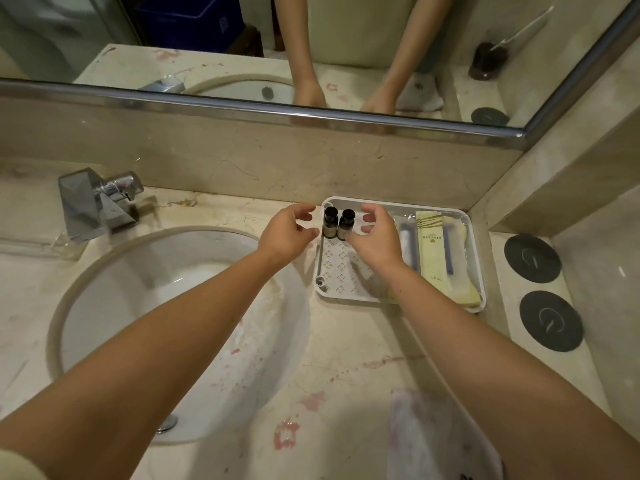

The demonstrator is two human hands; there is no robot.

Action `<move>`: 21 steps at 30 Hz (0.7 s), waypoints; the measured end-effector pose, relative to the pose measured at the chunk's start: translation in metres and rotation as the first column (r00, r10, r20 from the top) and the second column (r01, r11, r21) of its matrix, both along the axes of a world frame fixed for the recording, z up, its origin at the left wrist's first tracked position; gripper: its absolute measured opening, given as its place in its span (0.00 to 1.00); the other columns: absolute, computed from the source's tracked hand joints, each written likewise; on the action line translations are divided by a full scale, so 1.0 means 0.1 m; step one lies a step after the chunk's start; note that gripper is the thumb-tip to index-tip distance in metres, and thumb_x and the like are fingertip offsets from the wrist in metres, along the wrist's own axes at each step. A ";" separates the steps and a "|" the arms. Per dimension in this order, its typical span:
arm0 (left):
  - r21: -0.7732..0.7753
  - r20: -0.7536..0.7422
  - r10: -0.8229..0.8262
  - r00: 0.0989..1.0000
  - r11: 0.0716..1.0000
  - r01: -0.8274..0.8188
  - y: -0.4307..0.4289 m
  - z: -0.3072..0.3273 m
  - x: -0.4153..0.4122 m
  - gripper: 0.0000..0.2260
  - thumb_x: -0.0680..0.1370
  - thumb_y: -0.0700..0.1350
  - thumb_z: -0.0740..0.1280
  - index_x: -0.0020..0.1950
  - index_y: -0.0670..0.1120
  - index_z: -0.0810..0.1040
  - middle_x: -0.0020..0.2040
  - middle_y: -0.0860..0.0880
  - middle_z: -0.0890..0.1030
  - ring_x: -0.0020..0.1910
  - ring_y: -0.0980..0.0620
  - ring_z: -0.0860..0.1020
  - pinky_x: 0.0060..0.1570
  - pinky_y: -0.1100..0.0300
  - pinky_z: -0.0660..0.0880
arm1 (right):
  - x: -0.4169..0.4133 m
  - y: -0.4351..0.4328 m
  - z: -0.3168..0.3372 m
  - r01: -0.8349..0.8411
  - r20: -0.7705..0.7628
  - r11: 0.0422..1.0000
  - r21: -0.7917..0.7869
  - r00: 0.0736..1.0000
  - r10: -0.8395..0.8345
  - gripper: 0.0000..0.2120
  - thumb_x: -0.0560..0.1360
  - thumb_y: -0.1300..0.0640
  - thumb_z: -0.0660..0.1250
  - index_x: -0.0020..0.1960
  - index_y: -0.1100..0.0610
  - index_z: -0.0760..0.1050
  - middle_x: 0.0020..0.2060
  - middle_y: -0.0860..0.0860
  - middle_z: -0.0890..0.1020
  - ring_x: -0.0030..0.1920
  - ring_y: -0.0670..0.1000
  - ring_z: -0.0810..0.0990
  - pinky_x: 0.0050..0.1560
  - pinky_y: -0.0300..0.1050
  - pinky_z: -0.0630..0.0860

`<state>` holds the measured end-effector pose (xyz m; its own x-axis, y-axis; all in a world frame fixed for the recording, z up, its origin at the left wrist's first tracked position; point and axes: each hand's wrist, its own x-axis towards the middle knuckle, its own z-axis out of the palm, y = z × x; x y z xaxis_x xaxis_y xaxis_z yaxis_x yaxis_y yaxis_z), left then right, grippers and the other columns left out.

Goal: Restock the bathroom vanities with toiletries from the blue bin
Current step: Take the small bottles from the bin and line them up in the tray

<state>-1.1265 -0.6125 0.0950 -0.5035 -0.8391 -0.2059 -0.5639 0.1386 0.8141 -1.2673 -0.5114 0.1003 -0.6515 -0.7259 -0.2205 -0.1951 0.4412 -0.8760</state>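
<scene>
Bottles [330, 221], two with dark caps, stand upright side by side in the far corner of the tray [349, 296] on the counter [346, 358], between the hands. Left hand [289, 230] and right hand [375, 239] flank them, fingers loosely curled, gripping nothing. Wrapped packets [431, 244] lie beyond the right hand. This tray appears largely stocked; the blue bin [187, 19] shows only in the mirror [104, 29]
</scene>
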 end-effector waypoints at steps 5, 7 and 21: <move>0.099 -0.059 0.064 0.996 0.993 -0.058 0.23 -0.01 0.29 0.17 0.76 0.42 0.71 0.64 0.49 0.76 0.53 0.51 0.80 0.39 0.59 0.78 0.38 0.67 0.72 | 0.29 0.16 0.07 -0.039 -0.063 0.997 -0.062 0.997 0.035 0.14 0.73 0.61 0.69 0.57 0.51 0.74 0.57 0.49 0.78 0.50 0.45 0.77 0.53 0.42 0.75; 0.106 -0.051 0.085 0.995 0.991 -0.080 0.33 0.01 0.44 0.17 0.76 0.43 0.71 0.64 0.48 0.76 0.52 0.52 0.80 0.40 0.57 0.77 0.39 0.66 0.71 | 0.41 0.20 0.10 -0.112 -0.088 0.993 -0.049 0.990 0.107 0.15 0.73 0.60 0.69 0.59 0.53 0.75 0.57 0.50 0.78 0.52 0.46 0.77 0.53 0.40 0.73; -0.036 0.252 0.218 0.943 0.976 -0.216 0.77 0.19 2.06 0.28 0.74 0.53 0.71 0.72 0.49 0.69 0.64 0.52 0.76 0.62 0.52 0.75 0.60 0.56 0.72 | 1.67 0.19 0.28 -0.616 -0.326 0.692 0.376 0.611 0.721 0.31 0.74 0.53 0.66 0.76 0.51 0.61 0.72 0.49 0.64 0.72 0.53 0.64 0.64 0.49 0.70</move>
